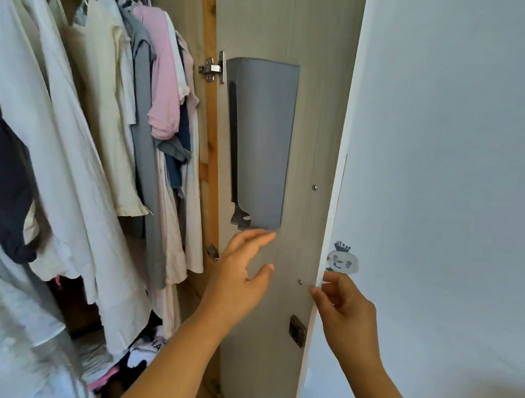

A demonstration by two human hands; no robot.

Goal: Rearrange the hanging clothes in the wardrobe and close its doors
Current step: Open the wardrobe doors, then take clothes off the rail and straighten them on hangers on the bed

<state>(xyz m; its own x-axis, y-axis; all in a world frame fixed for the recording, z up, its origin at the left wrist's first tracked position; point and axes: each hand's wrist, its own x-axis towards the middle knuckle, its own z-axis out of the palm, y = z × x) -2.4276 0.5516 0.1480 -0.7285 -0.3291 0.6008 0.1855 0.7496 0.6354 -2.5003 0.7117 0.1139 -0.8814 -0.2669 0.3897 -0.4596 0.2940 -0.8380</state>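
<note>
1. I see the right hand (345, 307) pinching the free edge of the open wardrobe door (310, 171), thumb on the inner face.
2. Left hand (240, 273) released, fingers spread, reaching at the door's inner face just below a grey holder (264, 138).
3. Hinge (213, 68) top left of the holder.
4. Hanging clothes (87, 116) crowd the rail left of the door; a sticker (343, 259) on its outer face.

wall (453, 147): plain pale blue-grey, evenly lit
sticker (343, 259): cartoon face on the wall, just above the fingers
</note>
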